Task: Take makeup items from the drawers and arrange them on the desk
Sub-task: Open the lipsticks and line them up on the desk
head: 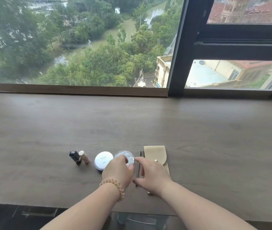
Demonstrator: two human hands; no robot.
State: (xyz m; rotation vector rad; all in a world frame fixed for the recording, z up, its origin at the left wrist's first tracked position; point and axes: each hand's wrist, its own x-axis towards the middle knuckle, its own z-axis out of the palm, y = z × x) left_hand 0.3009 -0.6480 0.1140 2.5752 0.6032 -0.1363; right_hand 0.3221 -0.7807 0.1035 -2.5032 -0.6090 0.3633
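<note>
Fingers point(123, 161) of the left hand point(118, 173) curling down over the clear round jar point(125, 156), gripping its lid. Right hand point(151, 175) half open, fingertips brushing the slim metal sticks point(139, 161), holding nothing for certain. Sitting in a row near the bench point(214, 138) front edge: black lipstick point(75, 157), beige tube point(84, 156), white compact point(102, 161), tan pouch point(156, 155).

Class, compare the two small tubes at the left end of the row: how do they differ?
The black tube is dark and squarish; the beige tube is pale and rounder. The black one stands furthest left, the beige between it and the white compact. Both stand side by side on the desk, untouched by either hand.
</note>
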